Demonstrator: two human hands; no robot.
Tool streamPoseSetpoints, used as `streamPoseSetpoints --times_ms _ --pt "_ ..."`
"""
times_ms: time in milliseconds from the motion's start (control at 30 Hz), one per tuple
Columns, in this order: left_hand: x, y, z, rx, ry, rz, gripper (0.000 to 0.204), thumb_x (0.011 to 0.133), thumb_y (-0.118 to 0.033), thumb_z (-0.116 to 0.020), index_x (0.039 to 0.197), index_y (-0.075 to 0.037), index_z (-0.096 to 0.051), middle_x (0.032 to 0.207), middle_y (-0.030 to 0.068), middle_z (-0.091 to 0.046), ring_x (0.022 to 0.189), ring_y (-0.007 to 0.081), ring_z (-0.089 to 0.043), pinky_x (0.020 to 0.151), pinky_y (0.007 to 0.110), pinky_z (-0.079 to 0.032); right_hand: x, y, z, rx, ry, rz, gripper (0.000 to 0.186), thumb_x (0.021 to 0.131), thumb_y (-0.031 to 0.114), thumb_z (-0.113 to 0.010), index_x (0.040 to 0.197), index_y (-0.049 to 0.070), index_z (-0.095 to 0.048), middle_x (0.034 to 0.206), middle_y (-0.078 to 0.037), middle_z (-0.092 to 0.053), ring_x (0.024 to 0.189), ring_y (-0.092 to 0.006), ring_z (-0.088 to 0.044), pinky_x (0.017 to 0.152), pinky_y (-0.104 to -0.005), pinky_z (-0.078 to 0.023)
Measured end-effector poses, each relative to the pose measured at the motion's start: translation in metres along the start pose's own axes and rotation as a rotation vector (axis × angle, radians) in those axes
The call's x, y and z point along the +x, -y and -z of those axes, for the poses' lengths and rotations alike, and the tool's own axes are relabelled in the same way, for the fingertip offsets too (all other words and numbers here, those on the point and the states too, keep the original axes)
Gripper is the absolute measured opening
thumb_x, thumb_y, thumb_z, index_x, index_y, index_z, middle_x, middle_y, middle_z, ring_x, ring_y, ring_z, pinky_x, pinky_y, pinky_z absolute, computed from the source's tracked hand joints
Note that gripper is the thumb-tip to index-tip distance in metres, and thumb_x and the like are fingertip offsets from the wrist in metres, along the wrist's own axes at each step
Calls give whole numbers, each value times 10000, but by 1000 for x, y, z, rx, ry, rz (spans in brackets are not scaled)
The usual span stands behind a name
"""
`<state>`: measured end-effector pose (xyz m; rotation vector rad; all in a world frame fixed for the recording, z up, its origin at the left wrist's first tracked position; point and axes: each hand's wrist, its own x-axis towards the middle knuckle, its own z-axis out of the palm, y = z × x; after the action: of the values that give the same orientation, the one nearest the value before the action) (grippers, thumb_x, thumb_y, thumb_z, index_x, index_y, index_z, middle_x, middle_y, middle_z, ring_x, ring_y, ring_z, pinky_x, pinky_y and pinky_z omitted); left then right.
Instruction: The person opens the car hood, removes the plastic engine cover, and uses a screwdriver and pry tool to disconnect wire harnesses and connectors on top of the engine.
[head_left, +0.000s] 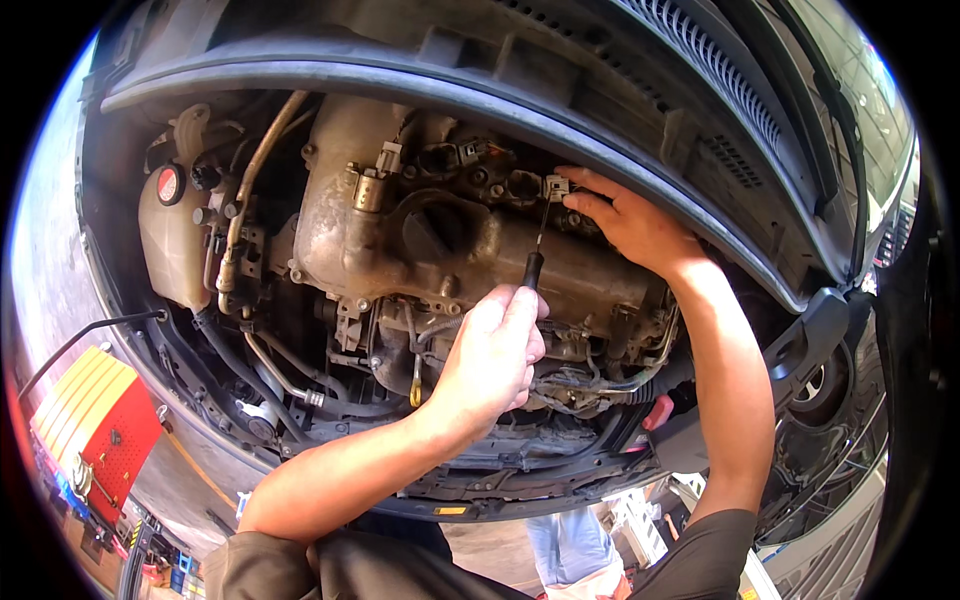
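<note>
My left hand is wrapped round the black handle of a thin screwdriver. Its slim shaft points up, and the tip meets a light grey electrical connector on the engine, or lies right beside it. From the right, my right hand reaches in under the cowl edge, with thumb and forefinger pinching that connector. Below it spreads the brownish metal engine cover, with a dark round oil filler cap further left. Part of my right hand's other fingers is hidden.
A white coolant reservoir stands at the left of the engine bay. A yellow-ringed dipstick lies near my left wrist. The cowl edge arches close over the engine. An orange-red tool cabinet is on the floor outside, left.
</note>
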<state>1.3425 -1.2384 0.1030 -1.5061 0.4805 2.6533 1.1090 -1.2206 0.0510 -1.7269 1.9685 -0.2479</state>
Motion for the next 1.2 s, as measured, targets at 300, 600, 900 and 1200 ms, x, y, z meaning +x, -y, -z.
streamPoseSetpoints --times_ms 300,600,900,1200 --pt "3 -5 -9 81 -33 38 274 1088 -366 -410 1063 -100 -471 672 -40 -401 443 37 -255 375 232 -235 0 0 1 -58 -18 36 366 958 344 -653 1289 187 -674 1274 -116 -667 1182 -322 -613 1048 -401 -445" --pt "7 -2 -5 -410 214 183 328 1092 -409 -350 1005 -125 -488 642 -39 -403 397 53 -260 338 235 -246 2 -2 2 -45 11 37 364 957 327 -656 1284 166 -675 1246 -126 -679 1158 -323 -629 1025 -391 -459" --pt "13 7 9 -592 382 208 353 1091 -422 -347 988 -120 -497 639 -37 -401 377 55 -264 328 239 -287 4 1 7 -16 58 -18 363 956 319 -661 1279 154 -678 1243 -116 -688 1146 -297 -642 1024 -385 -462" --pt "2 7 5 -124 65 -32 317 1071 -384 -457 1010 -77 -505 682 -5 -481 431 65 -361 381 262 -400 2 1 7 -56 45 -22 360 959 324 -659 1275 154 -681 1225 -112 -695 1133 -298 -648 1010 -386 -476"
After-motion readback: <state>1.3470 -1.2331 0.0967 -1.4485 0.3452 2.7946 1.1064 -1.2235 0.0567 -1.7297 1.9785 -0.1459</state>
